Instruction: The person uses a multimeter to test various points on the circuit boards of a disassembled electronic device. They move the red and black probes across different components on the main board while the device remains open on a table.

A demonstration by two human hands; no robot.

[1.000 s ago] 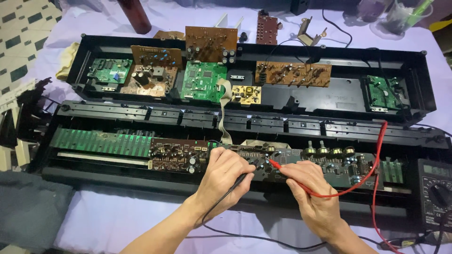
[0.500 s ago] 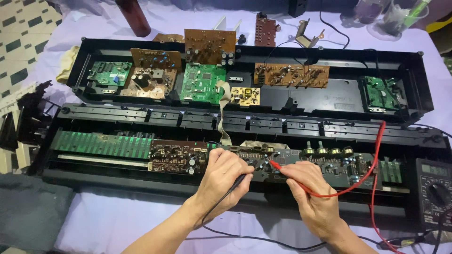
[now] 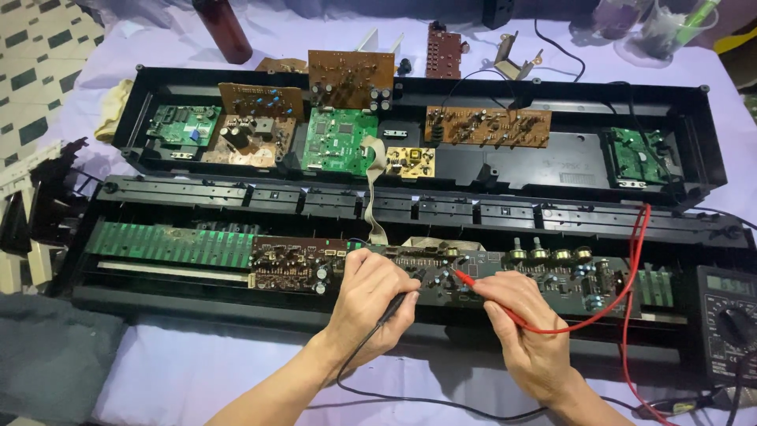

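step in hand looks like probing: both test leads are down on the dark control board (image 3: 505, 278) in the near half of an opened keyboard case (image 3: 197, 304). left hand (image 3: 371, 304) has its grip closed round the black probe (image 3: 398, 304), tip hidden under the fingers, so the exact contact spot can't be told. right hand (image 3: 530, 335) pinches the red probe (image 3: 473, 282) shut between thumb and fingers, tip touching the board just right of the left hand. the red lead (image 3: 631, 276) loops up and back down to the multimeter (image 3: 729, 323) at the right edge of the counter (image 3: 197, 379); its screen is too small to tell. a row of knobs (image 3: 550, 254) sits just beyond the right hand, a brown board (image 3: 296, 264) and green key contact strip (image 3: 169, 243) to the left. far half of the case (image 3: 568, 170) holds green and brown circuit boards. next move likely needs both tips steady and off neighbouring pins, with a look at the meter.
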